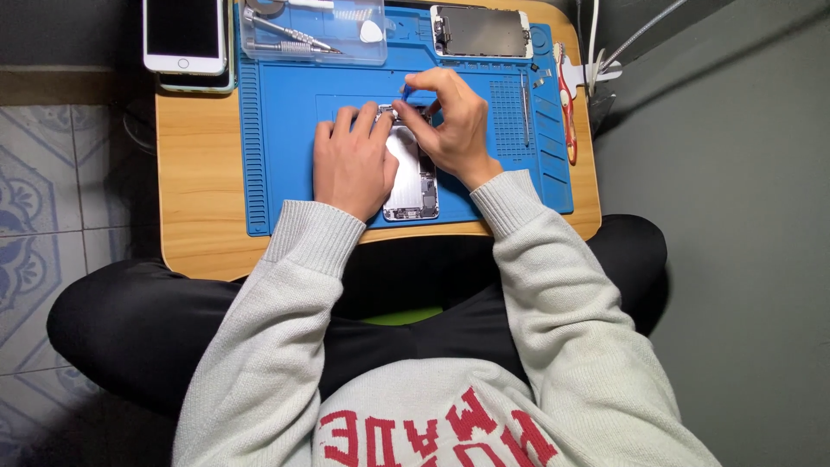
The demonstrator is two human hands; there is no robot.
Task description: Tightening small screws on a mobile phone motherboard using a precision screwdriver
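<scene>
While the left hand [353, 164] lies flat, fingers extended, on the opened silver phone body [413, 177] at the middle of the blue silicone repair mat [285, 130] on the wooden tabletop [194, 173], the right hand [450, 121] pinches a small blue tool [406, 88] over the phone's top end.

Bright even overhead light, sharp focus, dim floor edges.

head view, straight down, close over lap desk [199, 173]
</scene>
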